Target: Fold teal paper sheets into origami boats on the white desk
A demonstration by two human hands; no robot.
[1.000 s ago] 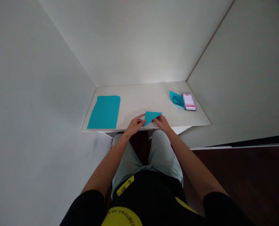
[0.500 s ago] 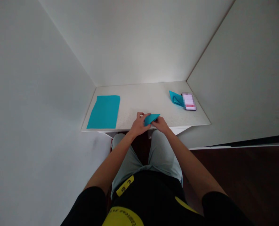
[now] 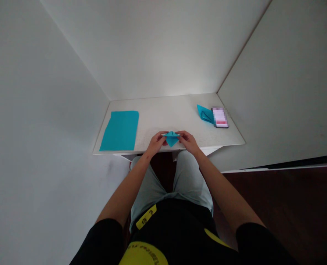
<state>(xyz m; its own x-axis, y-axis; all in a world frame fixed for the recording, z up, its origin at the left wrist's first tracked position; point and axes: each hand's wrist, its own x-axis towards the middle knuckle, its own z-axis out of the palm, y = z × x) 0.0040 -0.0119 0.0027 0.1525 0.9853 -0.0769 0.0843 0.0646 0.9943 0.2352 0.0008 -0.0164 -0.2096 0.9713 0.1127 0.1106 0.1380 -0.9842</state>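
Left hand (image 3: 154, 142) and right hand (image 3: 189, 140) each pinch one side of a small folded teal paper (image 3: 171, 138), held between them at the near edge of the white counter (image 3: 169, 114). Flat teal sheet (image 3: 120, 130) well left of left hand. Folded teal piece (image 3: 205, 114) beyond right hand, touching a blurred card (image 3: 220, 117).

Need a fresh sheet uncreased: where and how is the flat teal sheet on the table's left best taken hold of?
Probably its near short edge, from the front. The flat teal sheet lies flush on the table with no raised lip, but that edge reaches the table's front rim, so it can slide out and be pinched. The left hand, pinching the folded piece, is nearer.
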